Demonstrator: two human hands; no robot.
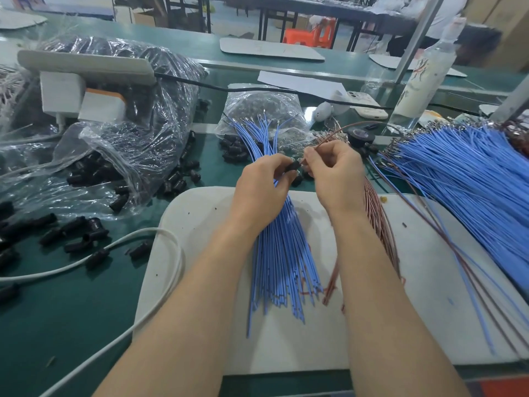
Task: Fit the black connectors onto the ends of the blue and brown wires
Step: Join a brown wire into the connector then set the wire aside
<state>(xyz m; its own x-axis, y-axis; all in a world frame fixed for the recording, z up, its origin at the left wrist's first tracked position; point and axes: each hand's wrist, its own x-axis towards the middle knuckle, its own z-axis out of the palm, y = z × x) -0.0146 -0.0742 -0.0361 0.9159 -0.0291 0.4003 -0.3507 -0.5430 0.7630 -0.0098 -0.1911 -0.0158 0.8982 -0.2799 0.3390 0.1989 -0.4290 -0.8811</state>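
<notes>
At the far left, loose black connectors (71, 233) lie scattered on the green surface (86, 296), and more spill from a clear plastic bag (137, 144), so the stock looks barely touched. Next comes the white board (200, 213), where a bundle of blue wires (283, 253) lies fanned out under our left wrist. As far as we can tell, their near ends carry no connectors. Our left hand (262, 187) has its grip pinched on one black connector (292, 166), held above the far edge of the board. Just beside it our right hand (335, 173) pinches a single brown wire (340, 129) near its end, and the rest arcs up and away behind the fingers. The tip sits at the connector's mouth, but we cannot tell whether it is seated. Under the right wrist lies a bundle of brown wires (375, 213), and further right a big heap of blue wires (458, 179) covers the surface. We judge that one fitting is under way and the job as a whole is early. We cannot pick out any finished wire with a connector on it, and a great many wires of both colours are left to do.
</notes>
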